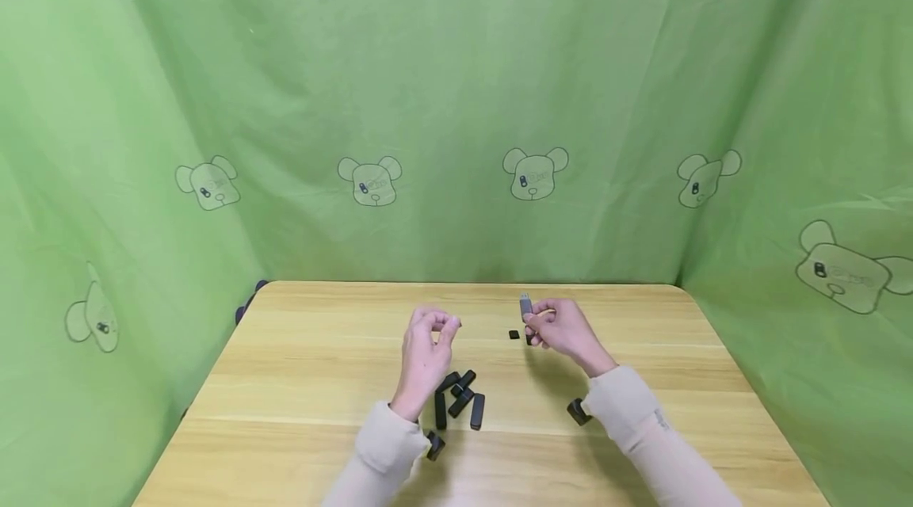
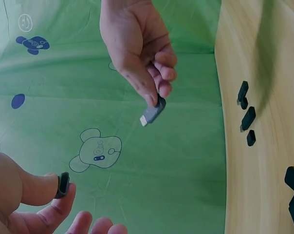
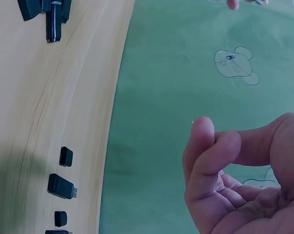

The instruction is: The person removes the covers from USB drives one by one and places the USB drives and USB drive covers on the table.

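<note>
My right hand (image 1: 567, 329) pinches a dark grey USB flash drive (image 1: 525, 307) between thumb and fingers, its metal plug bare and pointing away. In the left wrist view the same drive (image 2: 153, 111) shows below the fingertips; in the right wrist view the fingers hide it. To the left, my left hand (image 1: 425, 352) holds a small black cap (image 2: 63, 185) between thumb and index finger, its hollow end showing. The hands are apart, raised above the table. Beneath the right hand lie another uncapped flash drive (image 3: 62, 186) and loose caps, one cap (image 3: 66, 157) beside it.
Several black flash drives (image 1: 477, 412) lie in a loose cluster on the wooden table (image 1: 299, 380), just right of the left wrist. A green printed curtain (image 1: 456, 238) hangs behind the table and along both sides. Black wrist cameras (image 1: 578, 411) sit under the sleeves.
</note>
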A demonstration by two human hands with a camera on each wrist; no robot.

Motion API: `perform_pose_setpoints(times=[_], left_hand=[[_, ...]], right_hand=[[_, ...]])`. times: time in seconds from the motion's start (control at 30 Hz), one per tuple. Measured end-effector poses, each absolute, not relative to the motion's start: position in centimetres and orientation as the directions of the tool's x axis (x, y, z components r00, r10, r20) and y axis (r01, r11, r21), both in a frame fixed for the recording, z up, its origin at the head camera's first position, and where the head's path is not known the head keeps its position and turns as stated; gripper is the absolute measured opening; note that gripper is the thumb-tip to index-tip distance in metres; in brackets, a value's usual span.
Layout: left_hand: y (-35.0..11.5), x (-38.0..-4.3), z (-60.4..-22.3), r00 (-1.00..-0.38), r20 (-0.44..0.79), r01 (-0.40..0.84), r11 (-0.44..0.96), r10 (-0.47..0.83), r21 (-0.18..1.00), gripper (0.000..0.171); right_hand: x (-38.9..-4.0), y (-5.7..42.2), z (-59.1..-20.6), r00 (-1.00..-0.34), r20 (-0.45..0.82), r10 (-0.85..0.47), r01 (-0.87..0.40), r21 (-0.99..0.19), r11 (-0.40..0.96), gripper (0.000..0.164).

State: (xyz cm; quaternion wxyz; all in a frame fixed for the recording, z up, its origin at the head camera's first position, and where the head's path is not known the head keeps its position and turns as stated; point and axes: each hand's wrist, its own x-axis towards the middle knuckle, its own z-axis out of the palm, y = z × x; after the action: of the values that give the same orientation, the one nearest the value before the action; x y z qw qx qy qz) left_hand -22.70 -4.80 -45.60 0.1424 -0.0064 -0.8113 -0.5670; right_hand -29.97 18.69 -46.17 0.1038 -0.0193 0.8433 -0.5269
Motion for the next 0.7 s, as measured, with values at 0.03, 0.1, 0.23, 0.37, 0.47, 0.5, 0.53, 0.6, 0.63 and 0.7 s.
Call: perform_pose_setpoints(times=[0.03,0.1,0.23,0.37,0.47,0.5,0.53,0.6,0.63,0.7], left_hand=[[-4.8,-22.7,-45.7,-0.962,0.232,0.166,0.360,-0.148,0.918,0.019],[-4.7,-22.7,-45.9,-0.962,0.231,0.164,0.369,-0.143,0.915,0.018],[-4.7,-22.7,-46.1,-0.962,0.241,0.178,0.374,-0.129,0.910,0.015],[-4.7,-22.7,-46.5,-0.962,0.253,0.200,0.368,-0.100,0.908,0.015],[-4.7,-22.7,-46.6,-0.965,0.245,0.197,0.367,-0.091,0.909,0.014],[-4.6,-22.7,-46.7,-0.966,0.242,0.193,0.367,-0.091,0.910,0.014],[-4.6,-22.7,-46.7,-0.966,0.240,0.190,0.369,-0.094,0.910,0.013],[-4.5,-22.7,-46.6,-0.967,0.236,0.184,0.369,-0.099,0.911,0.013],[-4.5,-22.7,-46.7,-0.967,0.235,0.182,0.369,-0.102,0.911,0.013],[-4.5,-22.7,-46.7,-0.967,0.231,0.177,0.368,-0.108,0.913,0.012]], right_hand=[[-30.2,18.6,-46.3,-0.977,-0.163,-0.137,0.086,-0.891,0.445,0.023],[-30.6,18.6,-46.5,-0.976,-0.178,-0.128,0.103,-0.887,0.449,0.022],[-31.3,18.6,-46.9,-0.974,-0.187,-0.126,0.109,-0.880,0.461,0.021],[-32.1,18.6,-47.7,-0.971,-0.203,-0.123,0.126,-0.881,0.456,0.021],[-32.6,18.4,-48.3,-0.969,-0.218,-0.116,0.145,-0.882,0.448,0.021],[-32.8,18.3,-48.5,-0.968,-0.223,-0.114,0.151,-0.883,0.445,0.021],[-32.9,18.2,-48.6,-0.968,-0.224,-0.112,0.152,-0.882,0.445,0.021],[-33.2,18.1,-48.8,-0.970,-0.218,-0.105,0.148,-0.877,0.457,0.020],[-33.3,18.0,-48.9,-0.971,-0.216,-0.103,0.146,-0.875,0.461,0.020],[-33.4,17.9,-49.1,-0.971,-0.217,-0.096,0.148,-0.871,0.469,0.018]])
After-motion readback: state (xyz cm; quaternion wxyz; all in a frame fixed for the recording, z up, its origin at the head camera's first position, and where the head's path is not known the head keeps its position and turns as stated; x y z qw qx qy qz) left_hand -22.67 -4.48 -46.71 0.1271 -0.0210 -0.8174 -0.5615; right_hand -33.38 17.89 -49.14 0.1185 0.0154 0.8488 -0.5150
